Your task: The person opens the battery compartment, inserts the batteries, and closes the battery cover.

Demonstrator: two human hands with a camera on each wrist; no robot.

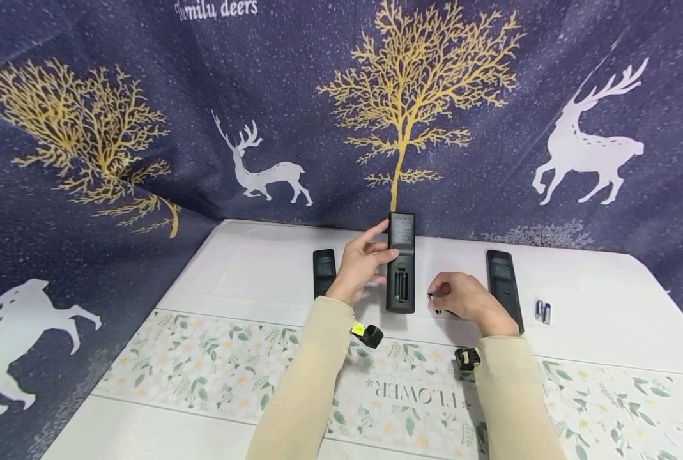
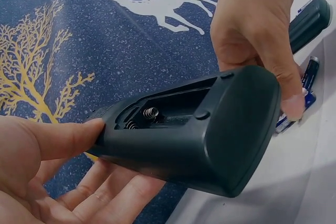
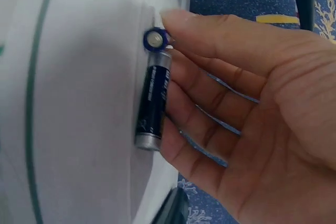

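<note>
My left hand (image 1: 364, 263) grips a black remote control (image 1: 401, 233), thumb on its back and fingers along its side and underneath. The remote's battery compartment (image 2: 173, 109) is uncovered, with coil springs (image 2: 150, 113) showing and no batteries seen inside. To the right of it, my right hand (image 1: 462, 295) is low over the white tabletop, thumb and fingertips pinching a blue-and-silver battery (image 3: 155, 39), whose end faces the right wrist camera. A second battery (image 3: 153, 100) lies just below it, right beside the fingers.
Another black remote (image 1: 324, 271) lies to the left, partly behind my left hand. A third remote (image 1: 503, 281) lies beyond my right wrist, with two batteries (image 1: 543, 312) to its right. A floral strip (image 1: 203, 364) crosses the table, and a dark blue cloth (image 1: 318, 96) hangs behind.
</note>
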